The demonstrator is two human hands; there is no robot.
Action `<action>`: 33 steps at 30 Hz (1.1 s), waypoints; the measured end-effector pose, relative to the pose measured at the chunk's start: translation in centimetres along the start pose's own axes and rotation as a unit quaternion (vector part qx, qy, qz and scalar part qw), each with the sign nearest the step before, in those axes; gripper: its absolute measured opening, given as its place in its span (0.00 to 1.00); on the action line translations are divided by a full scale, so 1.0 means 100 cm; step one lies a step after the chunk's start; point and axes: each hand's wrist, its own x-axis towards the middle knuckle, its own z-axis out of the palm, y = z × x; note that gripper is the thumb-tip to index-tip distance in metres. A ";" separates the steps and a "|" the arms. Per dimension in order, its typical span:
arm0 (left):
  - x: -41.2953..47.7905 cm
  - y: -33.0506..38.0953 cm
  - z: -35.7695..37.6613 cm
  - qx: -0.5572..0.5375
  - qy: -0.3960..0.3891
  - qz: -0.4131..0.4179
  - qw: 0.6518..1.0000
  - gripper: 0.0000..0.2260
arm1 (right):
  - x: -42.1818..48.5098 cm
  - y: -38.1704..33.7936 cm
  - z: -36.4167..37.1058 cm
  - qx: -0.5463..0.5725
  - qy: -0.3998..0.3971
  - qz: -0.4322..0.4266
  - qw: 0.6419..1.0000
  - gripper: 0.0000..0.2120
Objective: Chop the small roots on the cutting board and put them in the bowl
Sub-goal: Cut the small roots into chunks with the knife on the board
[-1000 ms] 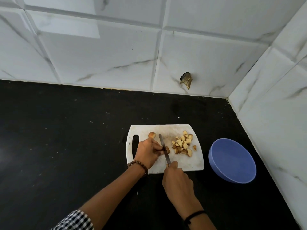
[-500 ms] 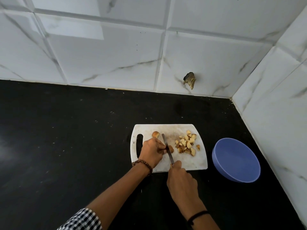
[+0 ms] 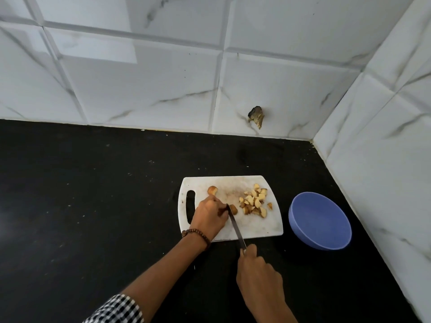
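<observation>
A white cutting board (image 3: 256, 226) lies on the black counter. My left hand (image 3: 210, 216) pinches a small brown root (image 3: 233, 209) against the board. My right hand (image 3: 258, 273) grips the handle of a knife (image 3: 236, 226), whose blade rests against that root just right of my left fingers. One whole root (image 3: 212, 190) lies near the board's far left. A pile of several chopped pieces (image 3: 254, 202) sits on the board's right half. A blue bowl (image 3: 320, 220) stands right of the board; nothing shows inside it.
The black counter (image 3: 93, 206) stretches wide to the left. White marbled tile walls (image 3: 373, 159) close the corner behind and to the right of the bowl. A broken hole (image 3: 256, 116) marks the back wall.
My right hand has drawn back toward me with the knife, so the blade tip now sits at the held root. The left hand stays on the root.
</observation>
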 end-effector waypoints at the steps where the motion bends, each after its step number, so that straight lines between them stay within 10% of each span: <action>1: 0.000 0.000 0.000 0.005 -0.001 0.001 1.000 0.08 | -0.001 0.001 0.000 0.001 -0.005 0.004 1.000 0.06; 24: 0.004 -0.006 0.004 0.019 0.014 0.000 1.000 0.05 | 0.023 0.024 0.000 0.020 0.048 -0.045 0.998 0.12; 33: 0.005 0.005 0.006 0.046 -0.025 -0.030 0.998 0.18 | 0.027 0.034 -0.003 0.038 0.051 -0.070 0.995 0.13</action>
